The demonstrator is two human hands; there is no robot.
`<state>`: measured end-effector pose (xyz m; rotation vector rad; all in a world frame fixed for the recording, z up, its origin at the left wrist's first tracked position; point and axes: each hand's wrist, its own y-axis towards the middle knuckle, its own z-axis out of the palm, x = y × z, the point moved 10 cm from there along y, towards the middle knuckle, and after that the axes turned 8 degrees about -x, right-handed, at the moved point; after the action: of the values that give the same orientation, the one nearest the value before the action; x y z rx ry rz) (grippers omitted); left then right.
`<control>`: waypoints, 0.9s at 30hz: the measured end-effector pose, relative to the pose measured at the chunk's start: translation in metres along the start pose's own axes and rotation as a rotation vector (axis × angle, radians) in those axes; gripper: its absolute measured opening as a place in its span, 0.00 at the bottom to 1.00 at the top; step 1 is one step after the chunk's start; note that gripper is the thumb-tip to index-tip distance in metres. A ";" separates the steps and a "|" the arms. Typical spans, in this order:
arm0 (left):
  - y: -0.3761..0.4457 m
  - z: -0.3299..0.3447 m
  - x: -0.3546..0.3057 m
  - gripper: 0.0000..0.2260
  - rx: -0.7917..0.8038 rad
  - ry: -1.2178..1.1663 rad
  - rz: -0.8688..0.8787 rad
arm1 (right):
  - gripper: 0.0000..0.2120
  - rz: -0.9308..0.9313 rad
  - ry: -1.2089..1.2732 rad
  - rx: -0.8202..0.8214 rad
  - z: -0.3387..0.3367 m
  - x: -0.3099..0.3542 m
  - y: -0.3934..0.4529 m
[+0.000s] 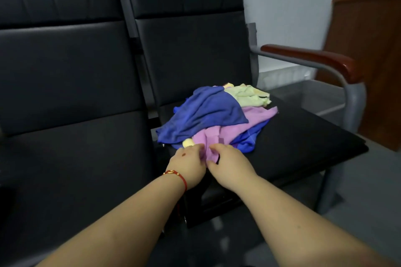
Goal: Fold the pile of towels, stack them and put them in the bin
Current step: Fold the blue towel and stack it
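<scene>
Right now the black chair seat (303, 136) carries the pile of towels (214, 115), unfolded, at its middle, with the clear bin (325, 97) on the floor at about two o'clock from it. Both hands meet at the pile's six o'clock edge: the left hand (187, 163) and right hand (230, 161) each seem to pinch the purple towel (219, 136), though fingertips are partly hidden. Draw it clear toward six o'clock, gripping two corners, so the blue towel (204, 112) lying on top slides off rather than drags along.
</scene>
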<state>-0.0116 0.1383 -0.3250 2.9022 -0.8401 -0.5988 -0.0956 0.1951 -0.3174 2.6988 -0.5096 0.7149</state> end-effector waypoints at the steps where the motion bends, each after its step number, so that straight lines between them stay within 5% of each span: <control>1: 0.003 0.002 -0.001 0.13 -0.015 0.023 0.002 | 0.21 0.014 0.042 -0.006 0.001 0.000 0.001; 7: 0.006 0.004 0.000 0.09 -0.040 -0.130 -0.007 | 0.32 0.279 0.424 -0.078 0.002 -0.021 0.005; 11: 0.002 0.001 0.015 0.03 -0.087 -0.682 -0.264 | 0.18 0.559 0.871 -0.146 0.020 -0.030 0.006; 16: 0.003 0.009 0.015 0.15 0.011 -1.180 -0.502 | 0.05 0.717 1.216 -0.072 0.029 -0.022 0.003; 21: -0.005 -0.011 -0.016 0.19 0.159 -1.179 -0.344 | 0.13 0.828 1.484 -0.055 0.037 -0.017 0.005; 27: -0.022 -0.007 -0.019 0.19 0.293 -1.008 -0.268 | 0.05 0.716 1.409 -0.140 0.006 -0.032 0.008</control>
<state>-0.0129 0.1668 -0.3159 2.8610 -0.5897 -2.2197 -0.1222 0.1944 -0.3377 1.2178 -0.9707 2.2589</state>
